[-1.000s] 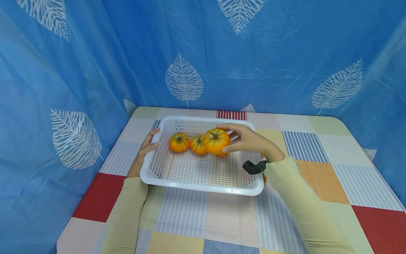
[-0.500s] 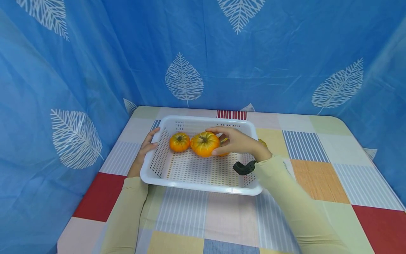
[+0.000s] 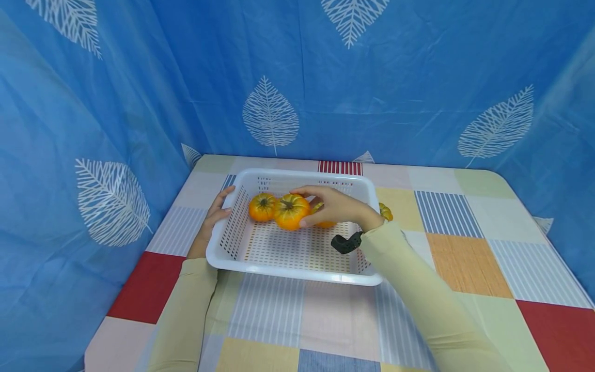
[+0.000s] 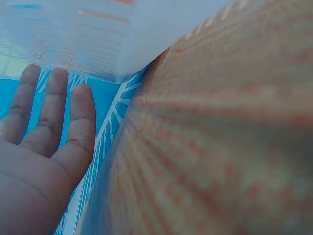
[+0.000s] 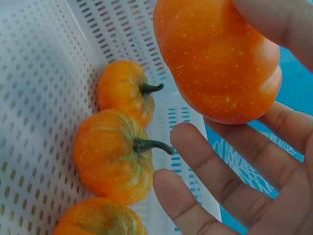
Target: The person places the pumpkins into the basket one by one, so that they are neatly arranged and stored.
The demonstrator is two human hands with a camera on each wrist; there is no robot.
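Note:
My right hand [image 3: 327, 206] grips an orange pumpkin [image 3: 291, 213] between thumb and fingers, held over a white perforated plastic basket [image 3: 297, 274]. In the right wrist view this pumpkin [image 5: 220, 63] hangs above the basket, with a thumb along its upper side. Beneath it sit three more pumpkins in a row: a small one [image 5: 124, 93], a middle one [image 5: 112, 156] with a curved green stem, and a partly cut-off one [image 5: 100, 218]. My left hand [image 3: 215, 216] rests at the basket's left rim; in the left wrist view three straight fingers [image 4: 56, 105] lie beside its outer wall.
Another pumpkin [image 3: 385, 211] shows just outside the basket's right side, partly hidden by the right arm. The table wears a patchwork cloth [image 3: 339, 320]. A blue curtain [image 3: 325, 103] with white leaves stands behind and to the sides. A dark strap piece [image 3: 346, 243] sits at the right wrist.
My right hand has moved left with the pumpkin, now covering the middle one in the head view. The right pumpkin behind it came into sight. My left hand and the basket stay put.

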